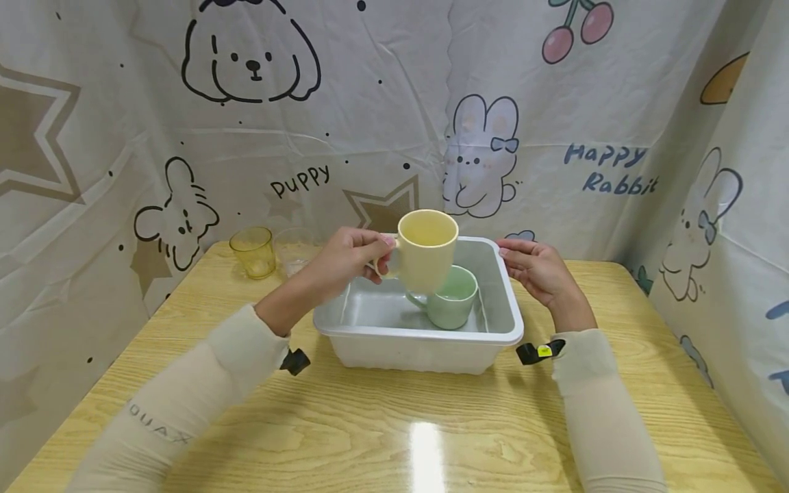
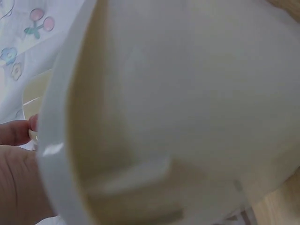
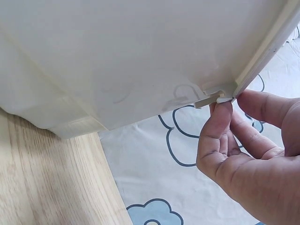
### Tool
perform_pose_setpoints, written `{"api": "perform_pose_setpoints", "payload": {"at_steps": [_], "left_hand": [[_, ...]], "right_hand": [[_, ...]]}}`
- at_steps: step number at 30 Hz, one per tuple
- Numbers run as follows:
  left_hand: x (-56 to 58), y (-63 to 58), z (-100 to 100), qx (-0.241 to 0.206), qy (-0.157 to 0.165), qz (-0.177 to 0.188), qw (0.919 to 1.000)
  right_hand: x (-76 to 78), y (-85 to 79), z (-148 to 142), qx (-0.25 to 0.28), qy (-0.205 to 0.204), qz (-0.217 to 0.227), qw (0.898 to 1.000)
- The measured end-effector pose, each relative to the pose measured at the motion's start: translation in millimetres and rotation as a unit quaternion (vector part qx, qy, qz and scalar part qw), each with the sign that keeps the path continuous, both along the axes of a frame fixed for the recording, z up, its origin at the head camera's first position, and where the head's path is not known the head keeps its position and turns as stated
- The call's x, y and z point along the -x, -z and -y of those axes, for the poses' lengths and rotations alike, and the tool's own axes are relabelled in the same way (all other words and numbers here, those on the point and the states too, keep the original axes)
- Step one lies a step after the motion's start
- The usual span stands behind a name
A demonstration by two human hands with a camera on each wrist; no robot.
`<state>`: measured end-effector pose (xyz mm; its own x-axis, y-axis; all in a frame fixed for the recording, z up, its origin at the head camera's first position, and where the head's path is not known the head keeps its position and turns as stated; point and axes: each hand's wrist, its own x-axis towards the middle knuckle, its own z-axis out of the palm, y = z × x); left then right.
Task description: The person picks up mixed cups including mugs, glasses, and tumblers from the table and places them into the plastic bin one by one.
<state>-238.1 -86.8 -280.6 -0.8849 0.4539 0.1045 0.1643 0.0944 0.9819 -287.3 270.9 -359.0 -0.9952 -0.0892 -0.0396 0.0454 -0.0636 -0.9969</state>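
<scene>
By its handle, my left hand (image 1: 348, 257) pinches a yellow mug (image 1: 427, 257), upright over the white plastic basin (image 1: 419, 335). A light green mug (image 1: 453, 301) stands inside the basin, partly hidden behind the yellow one. With bent fingers my right hand (image 1: 539, 270) grips the basin's rim at the far right corner. In the right wrist view, the right hand's fingers (image 3: 215, 131) curl under that rim, thumb against its edge. The left wrist view is mostly filled by the basin's outer wall (image 2: 187, 93), with a strip of the yellow mug (image 2: 33, 96) past it.
An amber glass (image 1: 253, 253) and a clear glass (image 1: 294, 250) stand left of the basin near the back of the wooden table (image 1: 370, 424). A printed curtain (image 1: 370, 103) hangs behind the table and along both sides.
</scene>
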Motion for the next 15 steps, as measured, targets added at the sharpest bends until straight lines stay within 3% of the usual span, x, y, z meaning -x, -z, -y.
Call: {"api": "perform_pose_setpoints", "payload": {"at_steps": [6,15], "left_hand": [[-3.5,8.1,-17.7,0.015,0.023,0.014,0.9995],[-6.1,18.2,-30.9,0.034,0.086,0.017,0.9956]], "right_hand": [[-0.8,-0.8,0.3,-0.004,0.003,0.006,1.0],[-0.7,-0.7,1.3,0.005,0.002,0.003,1.0]]}}
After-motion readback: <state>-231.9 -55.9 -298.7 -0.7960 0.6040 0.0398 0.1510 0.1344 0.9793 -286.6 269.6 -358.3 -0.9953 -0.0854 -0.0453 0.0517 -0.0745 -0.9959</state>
